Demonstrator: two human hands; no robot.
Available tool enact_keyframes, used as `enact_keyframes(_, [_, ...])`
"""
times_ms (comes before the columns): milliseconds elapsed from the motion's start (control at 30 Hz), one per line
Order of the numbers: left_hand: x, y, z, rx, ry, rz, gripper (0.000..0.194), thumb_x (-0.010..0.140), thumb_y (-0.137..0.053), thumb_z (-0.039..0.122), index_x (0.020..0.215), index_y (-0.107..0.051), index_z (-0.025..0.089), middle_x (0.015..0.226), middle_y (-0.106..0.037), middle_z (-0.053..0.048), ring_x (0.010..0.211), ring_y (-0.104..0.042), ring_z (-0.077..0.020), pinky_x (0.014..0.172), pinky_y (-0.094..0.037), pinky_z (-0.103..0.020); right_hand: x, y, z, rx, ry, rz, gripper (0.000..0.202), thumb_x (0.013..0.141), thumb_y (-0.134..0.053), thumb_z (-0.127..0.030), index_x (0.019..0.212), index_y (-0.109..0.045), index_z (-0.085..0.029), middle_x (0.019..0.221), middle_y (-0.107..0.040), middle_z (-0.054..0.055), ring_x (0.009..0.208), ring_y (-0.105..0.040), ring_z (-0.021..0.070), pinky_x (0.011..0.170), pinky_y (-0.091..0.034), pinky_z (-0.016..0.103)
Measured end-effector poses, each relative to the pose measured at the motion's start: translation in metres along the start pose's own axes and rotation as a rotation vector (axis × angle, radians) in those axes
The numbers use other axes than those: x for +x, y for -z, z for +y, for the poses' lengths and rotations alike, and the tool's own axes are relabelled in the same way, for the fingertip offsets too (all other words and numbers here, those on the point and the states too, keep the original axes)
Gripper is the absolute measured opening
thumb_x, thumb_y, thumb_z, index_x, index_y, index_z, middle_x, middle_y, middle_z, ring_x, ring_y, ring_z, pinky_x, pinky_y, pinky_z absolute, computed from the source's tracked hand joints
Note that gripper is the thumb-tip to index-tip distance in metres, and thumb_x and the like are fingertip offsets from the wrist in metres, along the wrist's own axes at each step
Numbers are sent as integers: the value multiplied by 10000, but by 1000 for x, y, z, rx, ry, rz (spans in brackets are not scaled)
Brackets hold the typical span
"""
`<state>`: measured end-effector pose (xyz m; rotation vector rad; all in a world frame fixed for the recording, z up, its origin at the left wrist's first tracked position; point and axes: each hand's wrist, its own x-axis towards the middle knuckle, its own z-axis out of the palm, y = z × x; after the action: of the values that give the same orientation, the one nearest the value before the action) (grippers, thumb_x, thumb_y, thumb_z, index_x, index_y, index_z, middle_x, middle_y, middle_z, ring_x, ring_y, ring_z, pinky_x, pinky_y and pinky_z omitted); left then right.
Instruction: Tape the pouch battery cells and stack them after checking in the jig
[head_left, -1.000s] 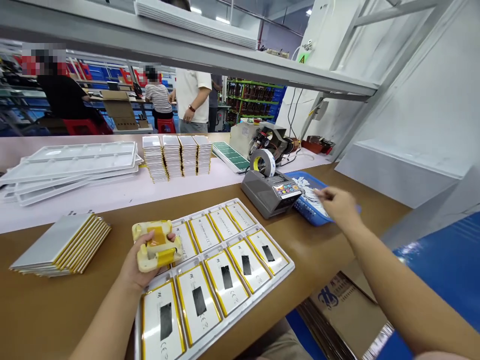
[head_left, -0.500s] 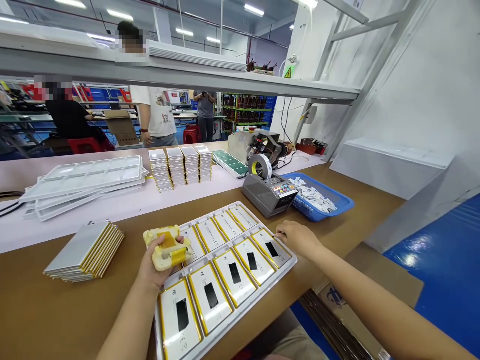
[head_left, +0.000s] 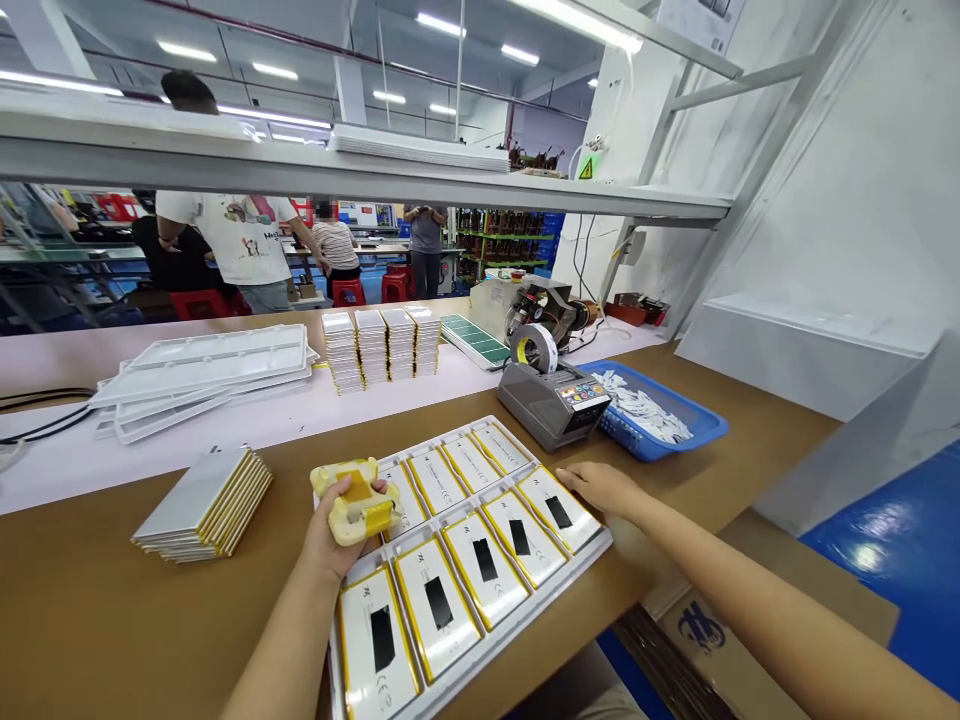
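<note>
A white plastic tray lies slanted on the brown bench top, with two rows of flat white battery packs edged in yellow tape. Each pack in the near row bears a black rectangle; those visible in the far row have only print. My left hand is closed round a cream-coloured block with cut-outs and yellow tape, held over the tray's left side, partly covering a far-row pack. At the tray's right edge, my right hand has its fingers curled against the rim; the fingertips are partly hidden.
Left is a fanned stack of packs. Behind stand taller pack stacks and white trays. A grey tape dispenser and blue basket of white pieces stand behind my right hand. A shelf crosses overhead; people are beyond.
The view has shifted, so the bench things appear further right and slightly lower. My left hand keeps hold of the block. My right hand stays at the tray edge, its fingers straighter. A person behind has moved left.
</note>
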<state>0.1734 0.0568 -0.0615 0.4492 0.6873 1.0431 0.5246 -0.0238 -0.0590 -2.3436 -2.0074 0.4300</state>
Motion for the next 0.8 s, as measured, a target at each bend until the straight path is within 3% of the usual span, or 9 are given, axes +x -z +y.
enact_keyframes(100, [1,3,-1,12,0,-3,237,708,-513,207,928,-528,119,808,-587,-104,742,-581,-219,696,-480,-426,8,1,4,191,65,-104,377,824,-325,-426,905,-602,-184,930,-624,68,828,-559,195,670,-395,274])
enact_keyframes(200, [1,4,-2,-5,-28,-39,249,714,-510,201,949,-532,123,808,-599,-98,756,-586,-224,724,-472,-440,8,9,0,280,27,-221,201,721,-510,-267,838,-604,-133,865,-631,69,772,-555,185,643,-409,264])
enact_keyframes(300, [-3,0,-1,-31,-35,-47,288,722,-501,187,1000,-525,116,874,-614,-114,808,-587,-245,752,-456,-468,7,30,-15,467,51,-223,190,708,-506,-226,826,-594,-107,821,-629,62,728,-555,166,607,-417,252])
enact_keyframes(433, [-13,-7,1,-81,67,-127,358,740,-468,159,1092,-496,104,950,-616,-128,869,-580,-249,772,-446,-468,16,51,-76,788,228,-155,236,757,-444,-252,900,-561,-105,862,-621,60,731,-556,141,610,-419,231])
enact_keyframes(633, [-18,-5,-9,-111,31,-69,390,754,-509,283,1121,-489,154,898,-634,-106,809,-598,-256,778,-434,-458,33,30,-209,409,414,-17,222,808,-410,-274,881,-547,-114,841,-627,37,670,-539,99,547,-375,175])
enact_keyframes(733, [-16,0,-11,-125,31,-58,403,760,-490,365,1112,-489,169,873,-637,-107,788,-601,-262,776,-427,-464,27,24,-236,269,439,10,267,747,-495,-406,818,-551,-155,795,-624,25,644,-538,117,536,-355,193])
enact_keyframes(800, [-16,2,-10,-145,9,-85,435,768,-458,408,1116,-482,148,882,-632,-124,813,-594,-269,784,-420,-466,23,26,-225,216,421,83,316,704,-529,-460,816,-545,-165,877,-607,59,747,-543,168,590,-351,230])
